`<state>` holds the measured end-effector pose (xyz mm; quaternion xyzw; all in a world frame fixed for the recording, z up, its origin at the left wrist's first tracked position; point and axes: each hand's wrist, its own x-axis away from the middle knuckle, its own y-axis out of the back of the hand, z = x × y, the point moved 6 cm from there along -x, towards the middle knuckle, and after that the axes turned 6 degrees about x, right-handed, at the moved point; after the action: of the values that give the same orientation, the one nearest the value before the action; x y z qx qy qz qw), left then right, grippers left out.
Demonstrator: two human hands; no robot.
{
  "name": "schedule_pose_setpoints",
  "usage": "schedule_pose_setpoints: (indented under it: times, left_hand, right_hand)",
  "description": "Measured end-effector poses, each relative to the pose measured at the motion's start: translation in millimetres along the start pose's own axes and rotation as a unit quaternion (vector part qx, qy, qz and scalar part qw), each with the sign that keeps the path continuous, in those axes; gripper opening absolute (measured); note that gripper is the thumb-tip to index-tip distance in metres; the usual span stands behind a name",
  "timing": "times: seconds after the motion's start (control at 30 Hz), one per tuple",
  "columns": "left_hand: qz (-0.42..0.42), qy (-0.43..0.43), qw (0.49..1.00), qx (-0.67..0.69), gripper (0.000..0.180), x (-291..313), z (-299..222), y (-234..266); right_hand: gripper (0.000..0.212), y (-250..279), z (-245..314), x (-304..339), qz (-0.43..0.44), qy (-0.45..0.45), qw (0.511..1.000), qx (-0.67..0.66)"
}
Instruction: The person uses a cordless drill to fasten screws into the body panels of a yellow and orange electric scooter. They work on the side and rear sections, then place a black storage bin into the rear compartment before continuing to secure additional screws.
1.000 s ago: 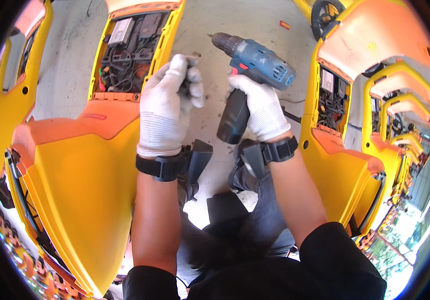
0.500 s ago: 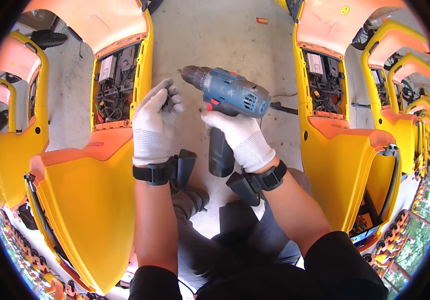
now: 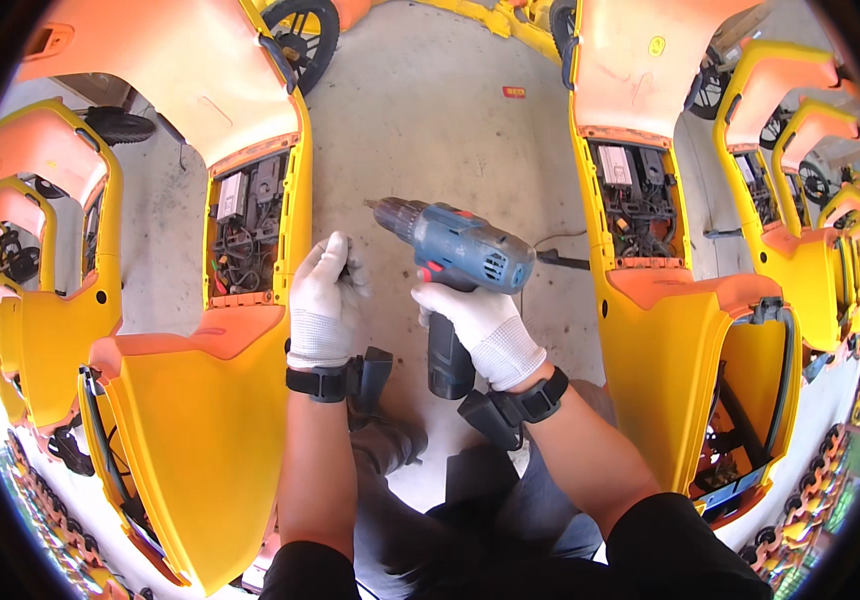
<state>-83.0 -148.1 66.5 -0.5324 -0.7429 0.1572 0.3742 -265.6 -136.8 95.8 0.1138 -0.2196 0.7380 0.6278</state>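
My right hand (image 3: 477,325), in a white glove, is wrapped round the grip of a blue-grey cordless drill (image 3: 465,243). Its chuck points to the upper left, with a short tip at the front, and the dark battery base hangs below my fist. To the left of the chuck, my gloved left hand (image 3: 320,305) is closed, its fingers curled in toward the thumb. Whatever may lie between those fingers is hidden. A black band with a dark block sits on each of my wrists.
Yellow-and-orange vehicle bodies flank me. The left one has an open bay of wiring (image 3: 248,228); so does the right one (image 3: 638,200). More bodies stand behind them. A wheel (image 3: 302,40) is at the far left. A red label (image 3: 514,92) and a cable lie on the concrete floor (image 3: 420,130).
The view has tilted, so more floor and a wheel show at the far end. Both hands and the drill sit lower in the picture. My left fingers have drawn closer together.
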Motion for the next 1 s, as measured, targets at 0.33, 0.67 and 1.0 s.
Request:
schedule_pose_setpoints:
  times: [0.33,0.67,1.0]
  left_hand:
    - [-0.024,0.014,0.999,-0.019,0.023,7.2,2.7,3.9]
    - [-0.034,0.017,0.998,-0.043,0.024,10.2,11.5,3.9]
    - [-0.047,0.038,0.995,-0.084,0.026,10.5,21.6,9.3]
  right_hand:
    - [0.016,3.9,-0.4,4.6,-0.002,-0.031,0.998,-0.051]
    - [0.02,11.6,0.5,9.6,-0.004,-0.048,0.997,-0.058]
    - [0.017,21.9,-1.9,0.3,-0.017,-0.039,0.999,-0.031]
